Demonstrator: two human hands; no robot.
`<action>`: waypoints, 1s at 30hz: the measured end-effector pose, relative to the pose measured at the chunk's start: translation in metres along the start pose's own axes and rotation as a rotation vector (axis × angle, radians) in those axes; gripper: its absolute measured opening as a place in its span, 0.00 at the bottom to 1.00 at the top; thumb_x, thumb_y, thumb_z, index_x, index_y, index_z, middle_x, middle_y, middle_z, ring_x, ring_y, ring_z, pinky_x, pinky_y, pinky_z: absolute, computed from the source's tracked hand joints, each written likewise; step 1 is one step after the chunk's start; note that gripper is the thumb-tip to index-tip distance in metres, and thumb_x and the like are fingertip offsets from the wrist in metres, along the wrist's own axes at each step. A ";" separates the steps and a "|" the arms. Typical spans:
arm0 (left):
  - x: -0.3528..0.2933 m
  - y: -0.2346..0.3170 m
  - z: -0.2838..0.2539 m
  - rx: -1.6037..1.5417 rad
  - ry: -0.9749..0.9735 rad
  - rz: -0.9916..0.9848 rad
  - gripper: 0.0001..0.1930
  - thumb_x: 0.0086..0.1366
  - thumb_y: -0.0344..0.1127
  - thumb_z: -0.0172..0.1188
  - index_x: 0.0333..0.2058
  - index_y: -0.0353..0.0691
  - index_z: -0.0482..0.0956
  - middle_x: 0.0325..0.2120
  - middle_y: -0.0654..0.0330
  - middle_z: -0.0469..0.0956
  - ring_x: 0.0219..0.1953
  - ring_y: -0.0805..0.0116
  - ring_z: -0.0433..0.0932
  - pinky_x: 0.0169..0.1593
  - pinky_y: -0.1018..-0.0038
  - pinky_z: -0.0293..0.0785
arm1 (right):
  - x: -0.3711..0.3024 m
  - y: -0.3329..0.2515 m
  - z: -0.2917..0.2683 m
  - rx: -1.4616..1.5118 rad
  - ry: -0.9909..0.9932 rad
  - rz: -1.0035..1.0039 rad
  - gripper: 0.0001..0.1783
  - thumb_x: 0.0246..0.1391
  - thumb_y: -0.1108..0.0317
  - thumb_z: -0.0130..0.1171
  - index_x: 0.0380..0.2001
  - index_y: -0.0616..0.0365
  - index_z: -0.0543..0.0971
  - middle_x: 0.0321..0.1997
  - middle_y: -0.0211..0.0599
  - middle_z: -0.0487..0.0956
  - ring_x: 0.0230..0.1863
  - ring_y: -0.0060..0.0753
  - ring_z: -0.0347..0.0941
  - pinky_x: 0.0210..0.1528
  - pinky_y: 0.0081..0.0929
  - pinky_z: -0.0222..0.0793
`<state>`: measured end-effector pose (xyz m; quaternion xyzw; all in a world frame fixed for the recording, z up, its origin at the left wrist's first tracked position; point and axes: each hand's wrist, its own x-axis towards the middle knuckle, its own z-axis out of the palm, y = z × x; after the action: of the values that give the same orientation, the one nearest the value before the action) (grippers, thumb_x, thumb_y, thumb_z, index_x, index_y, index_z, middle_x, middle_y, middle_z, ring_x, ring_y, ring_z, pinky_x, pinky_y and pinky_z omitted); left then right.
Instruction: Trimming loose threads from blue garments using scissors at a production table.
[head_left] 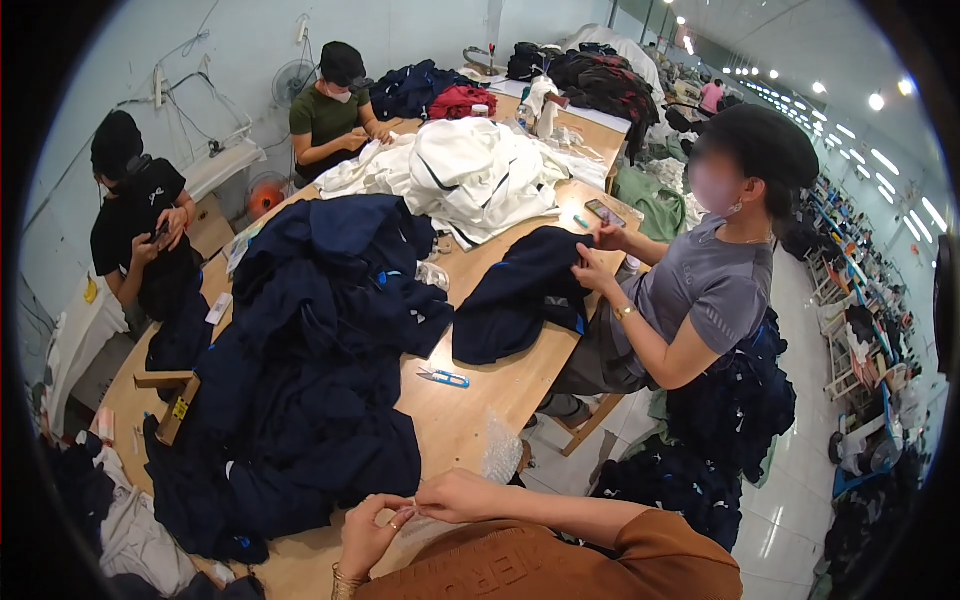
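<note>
Both left hand [368, 530] and right hand [455, 497] pinch, touching.

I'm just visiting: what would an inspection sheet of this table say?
Surface: pale wooden table, largely covered by cloth.
Job's things: dark navy fabric pile; blue-handled metal snips, lying free.
Clutter: white fabric heap, crumpled clear bubble wrap.
Hands: left hand and right hand meet at fingertips; anything pinched is too small to tell.
Cables: thin dark cables along pale blue wall.
Surroundings: co-worker in grey shirt handles navy cloth.
</note>
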<state>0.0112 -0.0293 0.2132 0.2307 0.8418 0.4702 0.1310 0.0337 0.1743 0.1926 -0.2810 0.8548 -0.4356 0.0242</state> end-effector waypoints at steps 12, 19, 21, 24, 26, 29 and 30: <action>0.000 0.005 0.000 -0.032 0.109 0.063 0.05 0.50 0.30 0.65 0.26 0.38 0.79 0.24 0.60 0.78 0.29 0.65 0.75 0.34 0.75 0.69 | 0.002 -0.007 -0.005 0.081 0.027 0.067 0.08 0.50 0.67 0.56 0.25 0.62 0.74 0.23 0.45 0.73 0.28 0.49 0.72 0.30 0.36 0.67; 0.000 0.005 -0.002 -0.063 0.057 0.075 0.04 0.51 0.29 0.64 0.25 0.37 0.79 0.23 0.60 0.77 0.27 0.65 0.73 0.33 0.74 0.68 | 0.003 -0.017 -0.008 0.084 -0.018 0.104 0.07 0.50 0.68 0.55 0.27 0.62 0.73 0.24 0.44 0.73 0.28 0.49 0.71 0.30 0.36 0.67; -0.002 0.004 0.000 -0.083 0.033 0.042 0.04 0.51 0.30 0.64 0.26 0.37 0.79 0.24 0.60 0.77 0.28 0.64 0.73 0.34 0.74 0.68 | 0.003 -0.016 -0.006 0.047 0.022 0.045 0.08 0.51 0.68 0.54 0.26 0.63 0.73 0.24 0.45 0.72 0.28 0.50 0.71 0.30 0.38 0.66; 0.000 0.005 0.003 -0.202 0.051 -0.030 0.05 0.51 0.30 0.64 0.27 0.37 0.80 0.25 0.60 0.78 0.29 0.64 0.74 0.35 0.74 0.68 | 0.002 -0.016 -0.006 0.055 0.037 0.029 0.08 0.50 0.68 0.55 0.25 0.63 0.73 0.24 0.45 0.73 0.28 0.51 0.71 0.29 0.38 0.66; 0.000 0.003 -0.002 -0.111 -0.055 0.088 0.05 0.52 0.30 0.64 0.28 0.38 0.80 0.26 0.59 0.78 0.30 0.64 0.74 0.36 0.74 0.69 | 0.001 -0.016 -0.005 0.065 0.039 0.018 0.08 0.50 0.68 0.55 0.25 0.63 0.73 0.25 0.45 0.73 0.28 0.51 0.71 0.29 0.38 0.66; -0.001 0.001 -0.002 -0.104 -0.021 0.070 0.05 0.52 0.30 0.63 0.29 0.38 0.80 0.26 0.59 0.78 0.31 0.64 0.74 0.36 0.74 0.69 | 0.002 -0.017 -0.010 0.046 0.016 0.060 0.07 0.50 0.68 0.56 0.27 0.61 0.74 0.25 0.43 0.73 0.28 0.48 0.71 0.30 0.35 0.67; -0.001 -0.001 -0.002 -0.108 -0.012 0.066 0.05 0.53 0.30 0.63 0.29 0.38 0.80 0.26 0.59 0.78 0.32 0.64 0.75 0.36 0.74 0.69 | 0.003 -0.017 -0.012 0.052 0.008 0.067 0.07 0.51 0.68 0.56 0.28 0.61 0.74 0.26 0.42 0.73 0.29 0.47 0.72 0.30 0.35 0.67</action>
<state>0.0107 -0.0314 0.2136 0.2537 0.8063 0.5176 0.1325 0.0358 0.1740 0.2141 -0.2498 0.8522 -0.4577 0.0424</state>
